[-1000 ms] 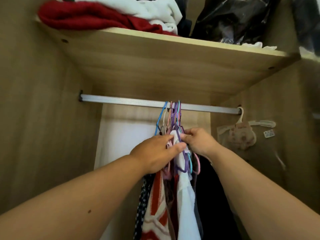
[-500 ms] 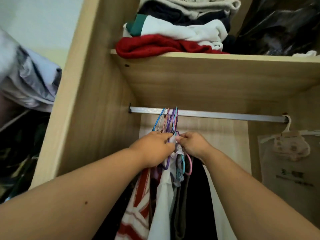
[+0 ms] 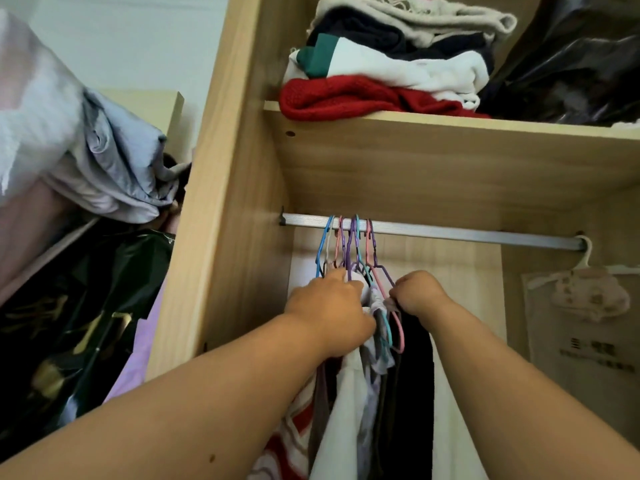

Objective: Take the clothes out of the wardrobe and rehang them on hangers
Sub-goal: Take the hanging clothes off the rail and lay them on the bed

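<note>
The fingers (image 3: 339,274) of the left hand (image 3: 329,313) are curled in among the clothes (image 3: 349,414) just below the rail (image 3: 450,233), clamped round the gathered tops of the garments where they meet the hangers (image 3: 349,244); most of each fingertip is buried in the cloth. The fingers (image 3: 401,289) of the right hand (image 3: 420,292) are closed into a fist, pinching the edge of the same bunch beside a pink hanger, though exactly what they nip is hidden. The hangers, blue, pink and purple wire, are hooked close together near the left end of the rail, and the clothes hang from them straight under it: a white garment, a black one to its right and a red-and-white striped one to its left. At the far right end of the rail a white hanger (image 3: 585,254) carries a pale pouch (image 3: 588,296). Above the rail runs a wooden shelf (image 3: 415,150) holding a stack of folded clothes, with a red jumper (image 3: 346,97) at the bottom, and a black plastic bag (image 3: 571,64) beside it. Left of the rail stands the wardrobe's side panel (image 3: 225,202). Beyond that panel, out in the room, lie a crumpled grey-blue cloth (image 3: 114,161), a black bag with gold markings (image 3: 69,323) and a strip of lilac fabric (image 3: 138,348), with a pale wall (image 3: 121,39) behind.
</note>
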A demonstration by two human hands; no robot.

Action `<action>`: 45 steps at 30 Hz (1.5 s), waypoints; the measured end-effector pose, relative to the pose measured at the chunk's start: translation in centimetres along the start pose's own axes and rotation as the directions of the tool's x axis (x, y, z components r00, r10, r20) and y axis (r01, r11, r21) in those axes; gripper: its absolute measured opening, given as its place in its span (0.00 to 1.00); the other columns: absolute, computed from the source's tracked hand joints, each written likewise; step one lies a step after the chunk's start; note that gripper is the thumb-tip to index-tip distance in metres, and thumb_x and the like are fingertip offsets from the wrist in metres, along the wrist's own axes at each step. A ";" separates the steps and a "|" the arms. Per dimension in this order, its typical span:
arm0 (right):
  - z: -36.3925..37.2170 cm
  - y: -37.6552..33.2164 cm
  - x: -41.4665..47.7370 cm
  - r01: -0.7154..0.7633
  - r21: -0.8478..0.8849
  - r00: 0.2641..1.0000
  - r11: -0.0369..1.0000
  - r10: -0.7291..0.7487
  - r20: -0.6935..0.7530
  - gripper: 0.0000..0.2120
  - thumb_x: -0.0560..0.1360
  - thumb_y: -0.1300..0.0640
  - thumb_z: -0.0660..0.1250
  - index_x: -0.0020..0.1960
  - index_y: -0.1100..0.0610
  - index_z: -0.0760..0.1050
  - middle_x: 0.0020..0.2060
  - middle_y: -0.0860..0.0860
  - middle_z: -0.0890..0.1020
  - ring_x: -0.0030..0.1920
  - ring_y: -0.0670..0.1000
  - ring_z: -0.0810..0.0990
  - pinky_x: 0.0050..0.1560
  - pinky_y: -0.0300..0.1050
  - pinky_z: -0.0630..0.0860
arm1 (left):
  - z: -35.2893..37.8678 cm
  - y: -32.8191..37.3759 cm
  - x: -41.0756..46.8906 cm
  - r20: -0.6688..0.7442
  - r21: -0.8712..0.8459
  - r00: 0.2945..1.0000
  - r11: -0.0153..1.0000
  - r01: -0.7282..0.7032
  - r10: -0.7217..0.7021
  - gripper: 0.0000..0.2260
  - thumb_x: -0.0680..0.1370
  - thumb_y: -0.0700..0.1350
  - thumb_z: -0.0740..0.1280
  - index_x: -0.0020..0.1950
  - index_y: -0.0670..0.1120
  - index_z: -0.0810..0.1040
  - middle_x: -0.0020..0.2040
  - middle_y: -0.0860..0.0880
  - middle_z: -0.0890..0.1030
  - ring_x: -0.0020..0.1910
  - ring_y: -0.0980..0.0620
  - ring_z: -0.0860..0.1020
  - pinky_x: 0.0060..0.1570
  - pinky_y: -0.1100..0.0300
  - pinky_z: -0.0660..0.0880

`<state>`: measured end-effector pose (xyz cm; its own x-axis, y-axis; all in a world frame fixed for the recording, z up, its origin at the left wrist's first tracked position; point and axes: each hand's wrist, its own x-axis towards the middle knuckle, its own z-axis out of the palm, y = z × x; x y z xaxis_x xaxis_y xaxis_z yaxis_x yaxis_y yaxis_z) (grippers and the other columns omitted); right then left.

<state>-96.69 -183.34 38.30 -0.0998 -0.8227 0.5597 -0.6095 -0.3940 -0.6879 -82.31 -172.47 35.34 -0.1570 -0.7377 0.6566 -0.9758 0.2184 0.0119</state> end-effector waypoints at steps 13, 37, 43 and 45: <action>-6.5 -1.0 -2.8 0.022 -0.297 0.971 0.955 -0.091 -0.222 0.12 0.77 0.65 0.61 0.56 0.64 0.79 0.56 0.60 0.81 0.58 0.59 0.77 0.55 0.45 0.72 | -0.1 1.1 -0.8 -0.015 -0.088 0.985 0.981 -0.174 0.173 0.25 0.74 0.56 0.65 0.70 0.54 0.66 0.70 0.46 0.64 0.69 0.39 0.63 0.64 0.47 0.66; -7.9 -1.1 -2.3 0.082 -0.206 0.962 0.975 -0.132 -0.239 0.15 0.78 0.63 0.59 0.62 0.57 0.76 0.57 0.57 0.80 0.60 0.58 0.76 0.49 0.40 0.69 | 1.8 1.0 0.8 0.042 -0.568 0.999 0.822 0.042 -0.022 0.31 0.79 0.35 0.57 0.78 0.43 0.46 0.78 0.46 0.41 0.77 0.47 0.46 0.70 0.60 0.54; -10.5 1.7 -3.3 0.164 -0.191 0.959 0.968 -0.202 -0.201 0.15 0.78 0.61 0.60 0.62 0.56 0.77 0.57 0.55 0.81 0.58 0.56 0.78 0.48 0.38 0.66 | 2.5 -0.8 0.4 0.046 -0.470 0.999 0.882 0.037 -0.018 0.33 0.77 0.36 0.58 0.78 0.44 0.46 0.79 0.46 0.43 0.77 0.49 0.46 0.72 0.59 0.52; -11.4 2.5 -4.5 0.188 -0.171 0.953 0.967 -0.222 -0.205 0.15 0.78 0.62 0.60 0.63 0.57 0.77 0.57 0.56 0.81 0.57 0.56 0.78 0.49 0.41 0.70 | 2.6 -1.1 0.1 0.034 -0.460 0.999 0.888 0.017 -0.001 0.33 0.79 0.42 0.61 0.79 0.47 0.46 0.79 0.47 0.45 0.77 0.51 0.46 0.71 0.62 0.50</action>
<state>-106.72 -175.96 39.28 -0.1217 -0.6128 0.7808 -0.7425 -0.4659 -0.4813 -81.67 -174.46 33.39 -0.1611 -0.7595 0.6303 -0.7992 0.4751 0.3682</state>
